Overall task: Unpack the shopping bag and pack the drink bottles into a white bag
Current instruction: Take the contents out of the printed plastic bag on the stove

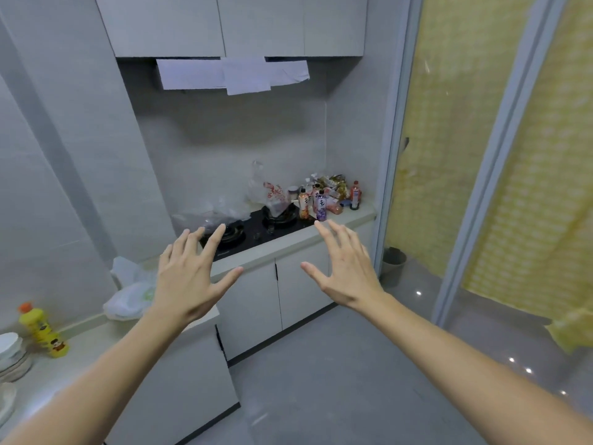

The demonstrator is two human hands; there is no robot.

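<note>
Both the left hand (186, 277) and right hand (345, 268) are spread and empty; the crowded drink bottles (316, 203) beyond the right fingertips could topple if grabbed hastily.

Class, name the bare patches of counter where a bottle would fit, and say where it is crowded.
Bare: the front counter strip between hob and cabinet doors; the near counter between yellow bottle and white bag. Crowded: the right corner, with drink bottles and snack packets. Both burners carry bags.

A small home kitchen is showing here, with a black stove (253, 228) sitting in the counter (288, 244), grey cupboards (256, 24) hanging above, and bowls (11, 358) stacking nearby.
</note>
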